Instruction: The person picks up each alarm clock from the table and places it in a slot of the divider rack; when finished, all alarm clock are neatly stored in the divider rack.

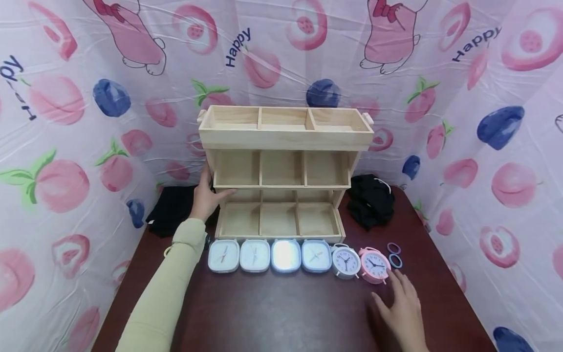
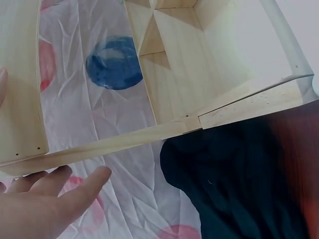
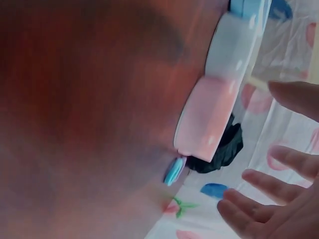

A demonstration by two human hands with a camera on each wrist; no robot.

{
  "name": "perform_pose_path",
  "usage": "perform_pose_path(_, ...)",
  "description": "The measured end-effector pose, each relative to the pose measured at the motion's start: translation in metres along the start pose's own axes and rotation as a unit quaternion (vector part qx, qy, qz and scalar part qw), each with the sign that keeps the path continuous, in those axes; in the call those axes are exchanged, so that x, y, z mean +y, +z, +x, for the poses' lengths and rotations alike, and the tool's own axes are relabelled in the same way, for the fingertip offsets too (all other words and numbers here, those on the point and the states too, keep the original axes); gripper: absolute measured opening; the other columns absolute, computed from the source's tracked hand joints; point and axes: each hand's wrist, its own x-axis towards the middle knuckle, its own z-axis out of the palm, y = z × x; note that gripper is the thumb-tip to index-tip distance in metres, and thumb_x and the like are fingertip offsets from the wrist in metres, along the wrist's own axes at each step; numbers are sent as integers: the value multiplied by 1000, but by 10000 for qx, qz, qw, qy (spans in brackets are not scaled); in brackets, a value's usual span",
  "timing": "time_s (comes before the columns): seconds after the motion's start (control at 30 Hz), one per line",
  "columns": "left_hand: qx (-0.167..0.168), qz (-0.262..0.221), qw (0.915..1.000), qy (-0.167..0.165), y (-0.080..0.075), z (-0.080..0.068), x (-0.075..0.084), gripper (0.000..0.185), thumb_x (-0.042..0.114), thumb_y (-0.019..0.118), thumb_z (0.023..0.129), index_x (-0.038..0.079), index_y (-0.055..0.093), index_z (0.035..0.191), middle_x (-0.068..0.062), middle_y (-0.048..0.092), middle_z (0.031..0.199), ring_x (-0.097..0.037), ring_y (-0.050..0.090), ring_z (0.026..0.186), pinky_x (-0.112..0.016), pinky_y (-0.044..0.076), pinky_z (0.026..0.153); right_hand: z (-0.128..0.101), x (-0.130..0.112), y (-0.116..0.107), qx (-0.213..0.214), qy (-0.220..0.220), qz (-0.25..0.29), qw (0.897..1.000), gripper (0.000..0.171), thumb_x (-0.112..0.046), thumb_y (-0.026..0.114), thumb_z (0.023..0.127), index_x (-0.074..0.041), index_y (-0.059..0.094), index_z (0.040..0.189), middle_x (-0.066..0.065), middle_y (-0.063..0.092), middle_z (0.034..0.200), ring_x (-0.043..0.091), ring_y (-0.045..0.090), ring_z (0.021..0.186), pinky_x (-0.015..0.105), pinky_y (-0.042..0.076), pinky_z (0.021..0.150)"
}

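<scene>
Head view is showing the wooden shelf unit (image 1: 283, 171) standing at the back of the dark table (image 1: 286, 313). Left hand (image 1: 205, 193) is resting straight fingers against its left side. Right hand (image 1: 402, 308) is hovering, fingers spread, just beside the pink alarm clock (image 1: 374, 265) near the table's front right.

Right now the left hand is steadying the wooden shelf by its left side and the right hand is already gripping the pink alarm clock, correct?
Not quite. The left hand does rest on the wooden shelf at its left side, but the right hand grips nothing: the head view shows it open, fingers spread, just short of the pink alarm clock.
</scene>
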Motion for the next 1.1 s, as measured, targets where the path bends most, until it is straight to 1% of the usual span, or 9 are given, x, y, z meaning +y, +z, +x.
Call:
perform_pose_path(0.13,43,4,10000,59,0,0,-1,124,20,93,85,43,6,172,-11,37,173,-32,37,160,-50,37,129,25,19,3,-589,129,-99,9981,88,-11,95,73,6,51,148,39,47,148,61,44,132,85,38,97)
perform_pose_path(0.27,58,110,9999,94,0,-1,0,122,19,93,86,39,9,172,-13,36,173,-34,38,159,-51,38,128,48,31,3,-1599,461,-101,9860,97,-18,93,78,5,42,157,41,36,158,64,37,140,87,33,106)
perform_pose_path(0.37,33,140,9999,58,0,-2,1,121,20,93,86,38,10,173,-13,36,173,-35,38,159,-52,39,128,60,35,4,-2103,497,-124,9763,100,-23,93,80,4,39,159,40,33,161,65,37,142,85,34,109)
perform_pose_path(0.53,25,159,9999,58,0,-2,0,121,20,92,86,37,10,173,-16,36,173,-37,38,159,-52,39,127,72,39,13,-2271,286,96,9734,98,-33,95,80,5,45,156,37,45,155,60,47,137,78,43,110)
perform_pose_path(0.67,-15,157,9999,37,0,-2,-1,121,21,92,86,36,9,173,-16,35,173,-37,37,159,-51,38,128,78,43,18,-2274,242,227,9732,99,-39,95,79,8,48,152,37,54,149,56,52,136,74,44,112)
perform_pose_path(0.77,-34,196,9998,-15,1,-3,0,123,23,92,86,38,6,173,-16,34,174,-37,36,160,-53,37,128,81,46,18,-2318,235,177,9723,101,-41,96,77,9,49,152,38,53,148,58,52,134,75,45,111)
perform_pose_path(0.97,5,231,9997,-64,-1,-4,2,123,25,92,87,44,5,171,-17,35,173,-37,36,160,-56,39,127,86,49,19,-2625,424,132,9639,106,-44,96,76,5,46,156,41,39,158,63,42,141,77,42,112)
perform_pose_path(1.03,-4,210,9998,-63,-1,-4,2,123,26,92,87,45,5,171,-17,36,173,-36,36,160,-56,39,126,87,49,19,-2634,421,149,9637,108,-44,97,75,5,46,156,40,38,158,63,43,141,77,42,112)
perform_pose_path(1.1,-17,212,9998,-55,0,-4,2,123,25,92,87,45,5,171,-17,36,173,-36,36,160,-56,40,126,87,49,20,-2563,370,127,9658,107,-44,98,73,5,48,154,38,42,155,60,49,137,75,45,110)
